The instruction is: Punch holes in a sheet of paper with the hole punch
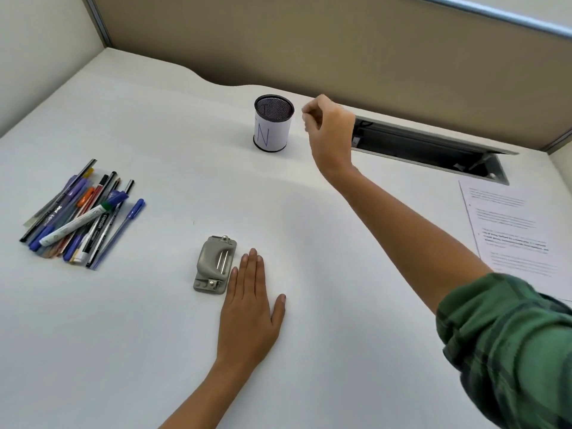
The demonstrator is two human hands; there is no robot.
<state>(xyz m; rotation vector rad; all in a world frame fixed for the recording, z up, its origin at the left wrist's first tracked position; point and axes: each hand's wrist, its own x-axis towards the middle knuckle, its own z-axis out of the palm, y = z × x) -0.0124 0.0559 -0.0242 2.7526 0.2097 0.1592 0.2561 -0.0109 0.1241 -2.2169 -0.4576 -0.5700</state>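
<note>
A grey metal hole punch [215,265] lies on the white desk near the middle front. My left hand [251,308] rests flat on the desk just to its right, fingers together, its fingertips level with the punch, holding nothing. A printed sheet of paper [520,233] lies at the desk's right edge, partly hidden by my right sleeve. My right hand [329,125] hangs raised above the far side of the desk, beside a mesh pen cup, its fingers curled in; nothing shows in it.
The black mesh pen cup [273,122] with a white paper label stands at the back centre. A heap of several pens and markers [77,218] lies at the left. An open cable slot [433,148] cuts the desk at the back right. Partition walls close the back.
</note>
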